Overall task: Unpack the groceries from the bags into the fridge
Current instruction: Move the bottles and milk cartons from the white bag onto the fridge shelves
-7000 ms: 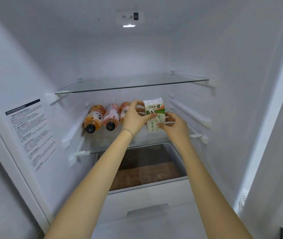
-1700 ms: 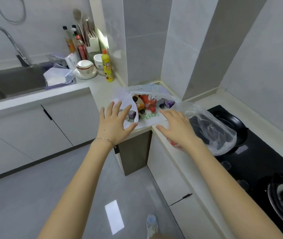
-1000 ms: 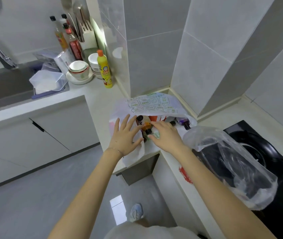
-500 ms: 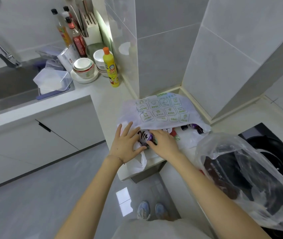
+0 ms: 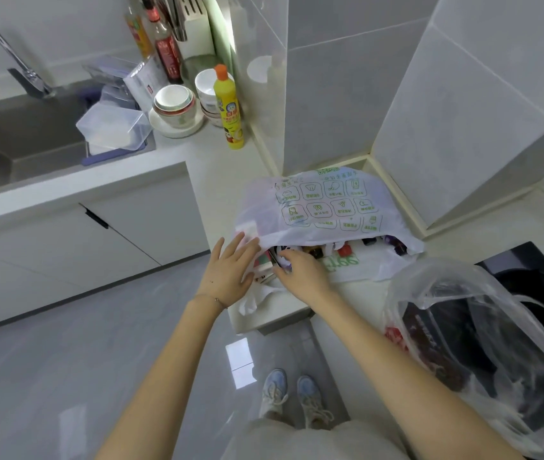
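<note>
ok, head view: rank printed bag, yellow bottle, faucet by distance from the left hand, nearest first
1. printed bag: touching the left hand, just right of it.
2. yellow bottle: farther back, beside the bowls.
3. faucet: far left, at the back.

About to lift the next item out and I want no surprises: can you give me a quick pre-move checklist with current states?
1. White green-printed plastic bag mouth open, groceries showing: ok.
2. Left hand, fingers straight at the bag's mouth: ok.
3. Right hand grip on an item: cannot tell, fingertips hidden.
4. Bag fully on the white countertop: not ok, a flap hangs over the corner.
5. Fridge door open: cannot tell, out of view.
</note>
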Demonstrator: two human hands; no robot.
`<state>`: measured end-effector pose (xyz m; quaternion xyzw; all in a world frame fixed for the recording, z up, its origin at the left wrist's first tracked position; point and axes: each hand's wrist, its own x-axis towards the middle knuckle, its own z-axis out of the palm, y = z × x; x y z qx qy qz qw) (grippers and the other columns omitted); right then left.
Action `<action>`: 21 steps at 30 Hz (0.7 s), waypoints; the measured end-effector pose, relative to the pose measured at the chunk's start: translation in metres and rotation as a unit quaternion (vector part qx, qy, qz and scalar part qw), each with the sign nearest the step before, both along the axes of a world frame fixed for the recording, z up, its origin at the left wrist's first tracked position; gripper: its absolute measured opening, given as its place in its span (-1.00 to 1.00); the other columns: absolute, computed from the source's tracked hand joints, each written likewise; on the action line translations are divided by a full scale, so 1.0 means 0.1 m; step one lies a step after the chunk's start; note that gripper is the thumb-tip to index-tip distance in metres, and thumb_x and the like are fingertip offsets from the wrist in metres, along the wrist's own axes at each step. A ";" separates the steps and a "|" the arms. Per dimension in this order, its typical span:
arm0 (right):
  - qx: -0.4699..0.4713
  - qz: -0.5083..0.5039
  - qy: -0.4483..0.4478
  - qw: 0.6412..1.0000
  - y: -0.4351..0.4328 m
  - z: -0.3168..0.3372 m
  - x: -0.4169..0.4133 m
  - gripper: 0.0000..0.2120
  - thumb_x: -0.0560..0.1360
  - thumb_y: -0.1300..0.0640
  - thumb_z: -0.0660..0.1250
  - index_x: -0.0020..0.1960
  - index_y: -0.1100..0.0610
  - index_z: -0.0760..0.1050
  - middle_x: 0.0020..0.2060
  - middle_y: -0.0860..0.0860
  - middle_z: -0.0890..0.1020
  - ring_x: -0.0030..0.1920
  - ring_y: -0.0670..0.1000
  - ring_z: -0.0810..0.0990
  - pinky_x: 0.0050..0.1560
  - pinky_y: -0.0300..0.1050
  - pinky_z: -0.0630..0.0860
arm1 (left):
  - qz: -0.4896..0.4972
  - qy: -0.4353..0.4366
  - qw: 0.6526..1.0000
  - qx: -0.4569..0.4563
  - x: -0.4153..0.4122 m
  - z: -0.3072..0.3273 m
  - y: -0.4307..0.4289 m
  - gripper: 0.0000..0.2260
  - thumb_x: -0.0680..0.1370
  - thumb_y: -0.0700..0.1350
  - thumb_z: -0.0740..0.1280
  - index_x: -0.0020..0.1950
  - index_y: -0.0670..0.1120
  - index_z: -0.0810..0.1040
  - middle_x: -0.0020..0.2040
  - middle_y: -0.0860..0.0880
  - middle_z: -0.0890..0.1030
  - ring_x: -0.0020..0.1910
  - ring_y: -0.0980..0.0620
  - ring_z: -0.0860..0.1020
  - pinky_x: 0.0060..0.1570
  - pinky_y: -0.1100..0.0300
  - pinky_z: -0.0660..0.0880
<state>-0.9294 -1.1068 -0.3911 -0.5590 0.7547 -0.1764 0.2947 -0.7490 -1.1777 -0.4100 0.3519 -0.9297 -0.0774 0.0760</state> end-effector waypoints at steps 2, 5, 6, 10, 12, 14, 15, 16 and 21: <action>0.024 -0.001 -0.001 1.000 -0.04 -0.01 0.05 -0.69 0.55 -0.04 0.29 0.17 0.16 0.52 -0.02 0.07 0.64 0.01 0.13 0.59 -0.07 -0.01 0.53 | 0.011 -0.005 1.000 0.005 0.02 -0.03 0.00 -0.48 0.39 -0.20 0.48 0.34 -0.10 0.48 0.37 -0.06 0.50 0.40 -0.18 0.40 0.32 -0.29 0.26; 0.064 -0.009 -0.014 0.998 -0.10 -0.08 0.13 -0.68 0.57 -0.12 0.23 0.08 0.14 0.49 -0.15 0.03 0.61 -0.10 0.10 0.57 -0.17 -0.05 0.48 | 0.031 -0.012 0.999 0.016 0.06 -0.08 0.01 -0.50 0.43 -0.14 0.49 0.35 -0.08 0.50 0.37 -0.06 0.50 0.39 -0.18 0.41 0.32 -0.28 0.26; 0.074 -0.017 -0.027 0.997 -0.13 -0.11 0.16 -0.67 0.57 -0.13 0.21 0.07 0.14 0.48 -0.17 0.02 0.60 -0.12 0.09 0.57 -0.19 -0.05 0.48 | 0.043 -0.013 0.999 0.026 0.07 -0.08 0.02 -0.51 0.45 -0.10 0.47 0.37 -0.07 0.48 0.38 -0.06 0.49 0.40 -0.18 0.40 0.34 -0.27 0.24; 0.095 -0.036 -0.056 0.993 -0.21 -0.20 0.24 -0.62 0.57 -0.15 0.18 0.17 0.13 0.46 -0.04 0.06 0.63 -0.02 0.10 0.58 -0.15 -0.05 0.47 | 0.075 -0.022 0.995 0.064 0.10 -0.12 0.02 -0.52 0.52 0.02 0.40 0.41 -0.02 0.44 0.44 -0.04 0.42 0.45 -0.17 0.33 0.36 -0.27 0.27; 0.092 -0.048 -0.062 0.993 -0.23 -0.22 0.27 -0.60 0.57 -0.14 0.20 0.21 0.15 0.44 0.00 0.07 0.62 0.01 0.11 0.59 -0.15 -0.06 0.45 | 0.077 -0.027 0.994 0.077 0.11 -0.14 0.01 -0.54 0.55 0.05 0.36 0.43 0.00 0.42 0.47 -0.02 0.37 0.48 -0.15 0.27 0.42 -0.22 0.19; 0.087 -0.059 -0.080 0.991 -0.25 -0.26 0.28 -0.60 0.56 -0.12 0.24 0.24 0.16 0.43 0.07 0.07 0.62 0.06 0.11 0.59 -0.08 -0.04 0.49 | 0.080 -0.031 0.992 0.089 0.10 -0.13 0.01 -0.53 0.58 0.08 0.29 0.47 0.02 0.35 0.52 0.01 0.28 0.53 -0.10 0.18 0.46 -0.14 0.05; 0.084 -0.067 -0.098 0.989 -0.25 -0.27 0.29 -0.60 0.56 -0.09 0.27 0.25 0.17 0.43 0.11 0.07 0.61 0.09 0.11 0.58 -0.03 -0.05 0.49 | 0.083 -0.032 0.992 0.092 0.10 -0.13 0.02 -0.52 0.59 0.09 0.27 0.49 0.03 0.32 0.53 0.03 0.24 0.54 -0.09 0.14 0.48 -0.11 0.01; 0.081 -0.081 -0.123 0.986 -0.26 -0.28 0.29 -0.60 0.55 -0.05 0.30 0.25 0.19 0.44 0.14 0.07 0.60 0.11 0.11 0.57 -0.01 -0.07 0.48 | 0.084 -0.034 0.992 0.093 0.10 -0.13 0.02 -0.51 0.60 0.09 0.26 0.50 0.03 0.29 0.54 0.04 0.21 0.55 -0.08 0.11 0.48 -0.09 -0.03; 0.096 -0.136 -0.189 0.968 -0.23 -0.30 0.23 -0.67 0.56 0.09 0.31 0.25 0.24 0.41 0.15 0.09 0.56 0.14 0.09 0.54 0.02 -0.13 0.40 | 0.085 -0.047 0.990 0.105 0.09 -0.09 0.03 -0.48 0.61 0.07 0.24 0.54 0.05 0.20 0.57 0.04 0.13 0.56 -0.06 0.04 0.49 -0.05 -0.09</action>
